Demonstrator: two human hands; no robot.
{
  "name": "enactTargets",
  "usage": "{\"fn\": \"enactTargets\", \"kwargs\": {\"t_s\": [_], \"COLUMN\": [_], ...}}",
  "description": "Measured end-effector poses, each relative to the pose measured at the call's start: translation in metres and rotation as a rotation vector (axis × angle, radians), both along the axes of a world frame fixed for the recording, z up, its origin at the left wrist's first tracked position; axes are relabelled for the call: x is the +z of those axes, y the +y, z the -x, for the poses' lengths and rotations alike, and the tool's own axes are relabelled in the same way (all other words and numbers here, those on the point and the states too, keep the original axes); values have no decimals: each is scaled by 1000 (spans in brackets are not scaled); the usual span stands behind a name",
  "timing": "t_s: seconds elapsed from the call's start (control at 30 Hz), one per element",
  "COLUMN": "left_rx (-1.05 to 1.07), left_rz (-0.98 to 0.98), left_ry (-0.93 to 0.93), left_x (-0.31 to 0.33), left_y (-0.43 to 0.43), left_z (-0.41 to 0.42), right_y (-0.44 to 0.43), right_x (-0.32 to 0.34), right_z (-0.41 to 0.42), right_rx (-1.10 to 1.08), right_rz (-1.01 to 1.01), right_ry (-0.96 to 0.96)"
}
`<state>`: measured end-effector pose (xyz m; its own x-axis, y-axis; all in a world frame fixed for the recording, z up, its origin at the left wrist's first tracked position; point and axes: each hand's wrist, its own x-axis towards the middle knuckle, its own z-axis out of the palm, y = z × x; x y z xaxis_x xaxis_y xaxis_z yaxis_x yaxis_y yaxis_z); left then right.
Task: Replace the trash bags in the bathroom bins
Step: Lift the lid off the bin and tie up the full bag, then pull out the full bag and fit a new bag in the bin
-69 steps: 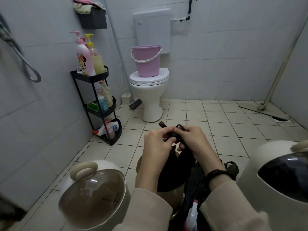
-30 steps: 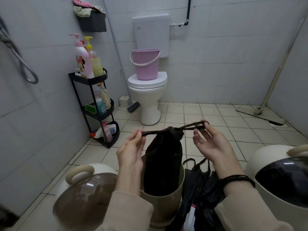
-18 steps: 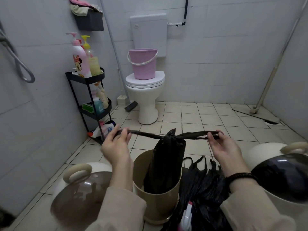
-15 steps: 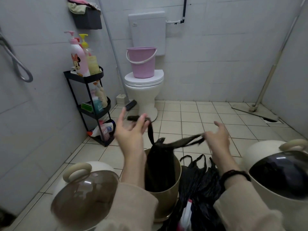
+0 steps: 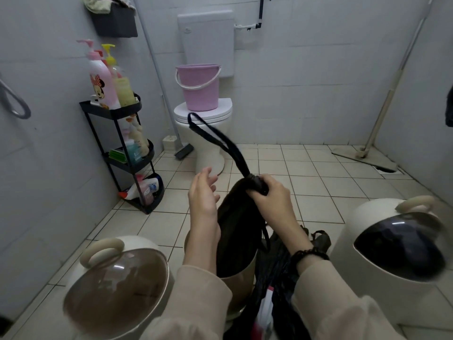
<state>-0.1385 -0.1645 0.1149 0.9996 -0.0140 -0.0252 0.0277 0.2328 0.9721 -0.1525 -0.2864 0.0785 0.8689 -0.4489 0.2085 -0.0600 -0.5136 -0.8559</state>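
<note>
A full black trash bag [image 5: 235, 231] stands in a beige bin [image 5: 241, 290] in front of me. My right hand [image 5: 272, 200] is shut around the bag's knotted neck, and its long handle loops [image 5: 213, 136] swing up and away to the left. My left hand [image 5: 203, 195] hovers open just left of the neck, touching nothing. A second black bag [image 5: 282, 271] with something red and white in it lies on the floor under my right forearm.
A domed bin lid with a loop handle [image 5: 115, 288] sits at lower left. A second lidded bin [image 5: 397, 253] stands at right. A black shelf rack [image 5: 122, 153] with bottles lines the left wall. Beyond are the toilet [image 5: 203, 133] with a purple bucket [image 5: 198, 87] and a mop [image 5: 365, 153].
The handles were pulled apart sideways to tighten the knot. My left hand let go and opened; my right hand moved in and closed on the bag's neck, and the handles flicked up.
</note>
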Motion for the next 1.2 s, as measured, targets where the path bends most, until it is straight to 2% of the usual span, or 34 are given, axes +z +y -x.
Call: {"fn": "enactTargets", "kwargs": {"t_s": [0.1, 0.3, 0.4, 0.53, 0.67, 0.73, 0.87, 1.07, 1.13, 1.2], "left_rx": [-74, -481, -606, -711, -885, -936, -1006, -1146, -1139, -1087], "left_rz": [-208, -653, -604, -474, -388, -432, -570, -707, -701, -694], "left_ry": [13, -93, -114, -97, 111, 182, 177, 192, 205, 220], "left_x": [-20, -37, -33, -48, -84, -102, -131, -168, -180, -196], "left_y": [-5, -47, -75, -112, -156, -174, -193, -201, -201, -200], "left_z": [-1, 37, 63, 90, 116, 124, 137, 143, 138, 132], "right_y": [-3, -51, -89, -133, -183, -202, -223, -227, -219, -203], "right_x": [2, 71, 96, 98, 44, 10, -51, -132, -141, -145], "right_z": [6, 58, 99, 138, 170, 189, 228, 245, 239, 229], "right_rx": [17, -250, -312, -296, -377, -440, -582, -571, -613, -692], "right_rz": [38, -4, 37, -11, -70, -72, -54, 6, 173, 478], "right_ry": [54, -260, -298, -129, 94, 188, 345, 704, 726, 496]}}
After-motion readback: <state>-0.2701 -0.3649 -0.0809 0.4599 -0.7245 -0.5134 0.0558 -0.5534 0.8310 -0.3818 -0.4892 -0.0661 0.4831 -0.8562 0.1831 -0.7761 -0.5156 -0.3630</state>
